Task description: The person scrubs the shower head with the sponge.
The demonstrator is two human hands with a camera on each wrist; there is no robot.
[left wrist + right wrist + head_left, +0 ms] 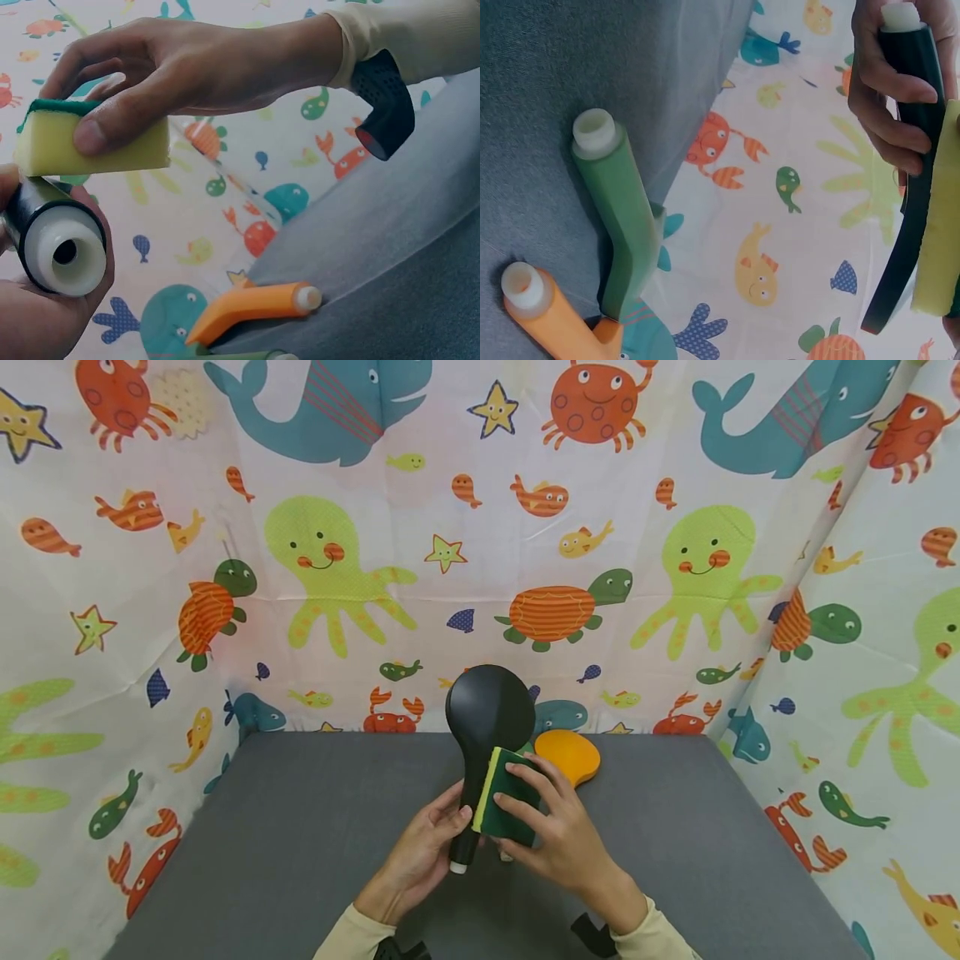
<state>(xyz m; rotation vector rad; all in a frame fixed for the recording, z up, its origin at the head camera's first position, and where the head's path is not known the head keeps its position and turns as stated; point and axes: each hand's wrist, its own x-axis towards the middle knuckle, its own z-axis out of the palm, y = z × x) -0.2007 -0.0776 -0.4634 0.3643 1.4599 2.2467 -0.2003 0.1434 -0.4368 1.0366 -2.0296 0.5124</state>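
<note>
My left hand (423, 847) grips the handle of a black shower head (491, 706), its round head tipped up and its white connector end pointing down toward me. In my right hand (562, 831) is a sponge (512, 802), yellow on one side and green scouring pad on the other. The fingers spread over the green side, while the thumb shows on the yellow foam in the left wrist view. The yellow side lies along the handle, just above the left hand's thumb. In the right wrist view, the left fingers (900, 90) curl round the handle.
On the grey table (322, 810) behind the sponge lies an orange shower head (567, 756). Next to it is a green shower head (619, 214), mostly hidden in the head view. A curtain (450, 602) printed with sea animals walls in the back and sides.
</note>
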